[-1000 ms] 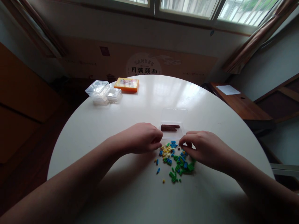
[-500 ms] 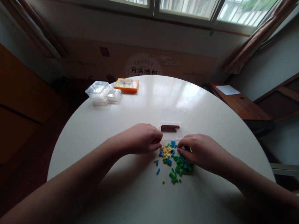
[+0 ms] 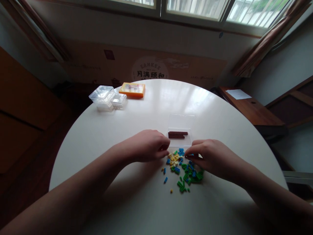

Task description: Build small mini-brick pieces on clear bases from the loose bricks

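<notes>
My left hand (image 3: 154,146) hovers at the left edge of a pile of small building bricks, its thumb and fingertips pinched together; whatever they hold is hidden. From the right, my right hand (image 3: 207,153) reaches over the pile with thumb and index finger closed close to blue bricks (image 3: 181,152); I cannot make out what is between them. Yellow bricks (image 3: 174,159) lie between the hands, and green bricks (image 3: 195,176) spread toward me. Just beyond, an open clear plastic box (image 3: 188,142) holds rows of dark brown bricks (image 3: 176,134).
Clear plastic boxes (image 3: 102,94) are stacked at the far left of the round white table (image 3: 80,143), beside an orange box (image 3: 132,90). A few loose bricks lie toward me, including a yellow one (image 3: 171,191). A wooden desk (image 3: 259,109) with paper stands at the right.
My right hand has shifted slightly left and its fingertips have drawn closer to the blue bricks. The left hand stays almost where it was.
</notes>
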Demonstrator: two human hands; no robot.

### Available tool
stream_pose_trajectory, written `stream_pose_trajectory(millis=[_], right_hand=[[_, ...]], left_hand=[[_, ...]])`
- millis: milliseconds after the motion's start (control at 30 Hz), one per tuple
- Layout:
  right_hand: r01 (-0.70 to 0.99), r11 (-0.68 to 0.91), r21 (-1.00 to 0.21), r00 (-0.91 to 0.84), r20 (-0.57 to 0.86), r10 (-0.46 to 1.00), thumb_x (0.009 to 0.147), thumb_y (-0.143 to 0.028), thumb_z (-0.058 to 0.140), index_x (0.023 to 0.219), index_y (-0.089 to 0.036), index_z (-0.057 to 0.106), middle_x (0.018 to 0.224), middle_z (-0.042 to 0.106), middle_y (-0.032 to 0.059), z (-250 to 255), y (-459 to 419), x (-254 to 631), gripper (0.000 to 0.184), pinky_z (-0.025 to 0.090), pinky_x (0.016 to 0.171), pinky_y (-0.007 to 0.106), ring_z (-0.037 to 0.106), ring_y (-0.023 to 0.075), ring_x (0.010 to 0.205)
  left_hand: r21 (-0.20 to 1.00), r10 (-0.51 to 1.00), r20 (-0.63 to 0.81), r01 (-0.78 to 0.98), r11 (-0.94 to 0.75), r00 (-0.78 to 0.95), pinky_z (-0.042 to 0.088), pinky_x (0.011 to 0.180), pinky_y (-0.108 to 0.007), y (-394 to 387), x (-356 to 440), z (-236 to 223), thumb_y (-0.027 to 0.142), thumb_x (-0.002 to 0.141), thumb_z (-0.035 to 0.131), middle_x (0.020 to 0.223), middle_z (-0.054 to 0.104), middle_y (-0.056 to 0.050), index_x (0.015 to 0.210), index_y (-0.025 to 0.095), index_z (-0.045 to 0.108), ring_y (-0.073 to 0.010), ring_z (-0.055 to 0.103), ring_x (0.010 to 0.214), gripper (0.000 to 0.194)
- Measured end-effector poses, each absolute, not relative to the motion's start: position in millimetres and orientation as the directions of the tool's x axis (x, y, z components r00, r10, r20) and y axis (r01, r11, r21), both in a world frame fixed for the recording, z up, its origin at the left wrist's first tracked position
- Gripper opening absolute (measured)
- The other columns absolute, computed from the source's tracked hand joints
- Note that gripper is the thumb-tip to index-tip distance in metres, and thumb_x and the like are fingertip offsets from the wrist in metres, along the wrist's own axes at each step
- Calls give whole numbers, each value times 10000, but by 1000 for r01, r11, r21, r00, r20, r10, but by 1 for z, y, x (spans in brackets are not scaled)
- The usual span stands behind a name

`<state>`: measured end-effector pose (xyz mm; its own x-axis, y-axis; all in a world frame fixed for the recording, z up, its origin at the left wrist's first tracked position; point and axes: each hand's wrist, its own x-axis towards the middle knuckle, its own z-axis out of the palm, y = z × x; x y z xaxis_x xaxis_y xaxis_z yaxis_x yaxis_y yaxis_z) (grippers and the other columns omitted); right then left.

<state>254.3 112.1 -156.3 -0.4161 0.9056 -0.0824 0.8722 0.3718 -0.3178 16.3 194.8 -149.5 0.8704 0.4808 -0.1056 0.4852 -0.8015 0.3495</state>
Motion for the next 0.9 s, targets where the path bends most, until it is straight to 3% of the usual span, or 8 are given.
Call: stream_pose_trajectory(millis=[167,500,733,900], right_hand=[[876,373,-306,-418,-95,903,855,-225,633,914,-348,761,838,713,-64,-158,113,251,186,388,631,227,626,104,716],[874,368,-317,-415,-95,905,876,-243,611,886,-265,764,837,714,-13,-159,115,247,155,405,653,242,630,123,726],[847,325,-420,-356,5,935,871,-250,622,890,-260,752,800,697,-18,-154,127,262,131,416,632,220,597,100,676],[900,268,-344,-256,81,963,884,-283,611,904,-241,756,823,708,-2,-158,148,270,153,416,621,236,604,113,682]], left_hand=[[354,480,-85,477,-805,873,283,549,-250,195,16,-151,287,849,614,674,567,14,664,184,521,-114,466,591,232],[349,480,-73,473,-809,874,281,550,-256,195,16,-152,264,844,608,675,576,16,665,184,530,-115,473,592,212],[361,476,-34,455,-814,879,301,567,-251,195,16,-153,265,861,602,706,598,16,679,179,526,-110,489,610,216],[361,494,-2,462,-810,869,308,558,-247,196,16,-155,267,877,589,742,618,14,706,179,538,-106,498,616,199]])
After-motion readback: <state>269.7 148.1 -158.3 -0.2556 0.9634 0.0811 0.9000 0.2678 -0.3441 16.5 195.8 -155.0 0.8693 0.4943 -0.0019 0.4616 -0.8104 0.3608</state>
